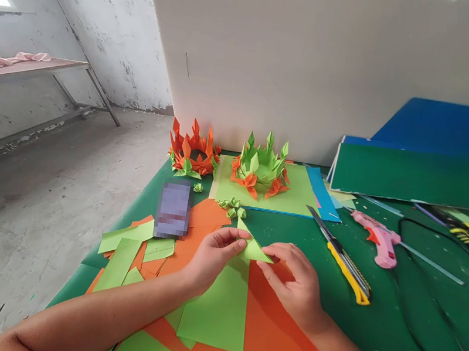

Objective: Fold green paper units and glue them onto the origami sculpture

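Note:
Between my two hands is a small green paper folded to a triangle [253, 248], held above the sheets. My left hand [218, 256] pinches its left side between thumb and fingers. The fingers of my right hand [295, 283] close on its right corner. Under it lie a green paper sheet [222, 310] and a large orange paper sheet [278, 348]. Small folded green paper pieces [232, 206] sit just beyond my hands. Farther back stand an orange paper crown [194, 151] and a green paper crown [265, 165] trimmed with orange flowers.
On the right lie a yellow utility knife [346, 270], a pink glue gun [378, 240] and its black cable [401, 326]. A blurred purple rectangle [173, 210] and cut green paper strips [120, 264] are at left. A white board [323, 65] and a green board [408, 174] stand behind.

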`<state>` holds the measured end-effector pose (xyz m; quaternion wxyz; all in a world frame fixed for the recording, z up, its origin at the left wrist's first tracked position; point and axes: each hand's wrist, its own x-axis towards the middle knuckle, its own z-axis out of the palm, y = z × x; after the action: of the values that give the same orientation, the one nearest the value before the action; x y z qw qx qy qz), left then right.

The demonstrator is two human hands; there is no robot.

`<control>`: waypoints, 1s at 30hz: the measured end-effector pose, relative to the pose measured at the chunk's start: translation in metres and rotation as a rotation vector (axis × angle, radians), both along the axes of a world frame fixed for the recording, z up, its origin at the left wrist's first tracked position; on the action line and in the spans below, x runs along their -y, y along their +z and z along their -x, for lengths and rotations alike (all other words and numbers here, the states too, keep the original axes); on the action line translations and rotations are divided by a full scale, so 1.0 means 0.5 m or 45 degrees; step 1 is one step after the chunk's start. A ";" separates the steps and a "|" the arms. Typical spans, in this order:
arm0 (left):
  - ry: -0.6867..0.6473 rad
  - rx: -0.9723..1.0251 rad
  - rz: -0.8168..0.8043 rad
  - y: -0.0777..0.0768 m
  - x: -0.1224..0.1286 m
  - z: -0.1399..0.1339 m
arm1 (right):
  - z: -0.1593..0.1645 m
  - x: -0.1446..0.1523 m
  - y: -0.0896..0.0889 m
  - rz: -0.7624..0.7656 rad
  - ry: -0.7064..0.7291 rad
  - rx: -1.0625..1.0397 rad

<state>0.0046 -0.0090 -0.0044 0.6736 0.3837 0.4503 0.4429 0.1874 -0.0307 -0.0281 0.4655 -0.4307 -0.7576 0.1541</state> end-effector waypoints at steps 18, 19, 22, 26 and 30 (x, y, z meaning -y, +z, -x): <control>0.070 -0.086 -0.039 -0.008 0.001 0.002 | -0.001 -0.003 -0.001 0.001 -0.011 0.036; 0.065 -0.084 -0.034 -0.009 0.001 0.002 | -0.001 -0.003 0.000 -0.003 -0.011 0.038; 0.055 -0.086 -0.031 -0.011 0.001 0.003 | -0.002 -0.004 0.001 0.000 -0.007 0.029; 0.046 -0.086 -0.038 -0.011 0.001 0.002 | -0.001 -0.004 0.004 0.011 0.032 0.031; 0.032 -0.104 -0.057 -0.009 0.001 0.001 | 0.001 -0.003 0.004 0.019 0.058 0.050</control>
<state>0.0042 -0.0095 -0.0087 0.6402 0.4108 0.4724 0.4453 0.1871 -0.0290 -0.0261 0.4438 -0.4198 -0.7750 0.1619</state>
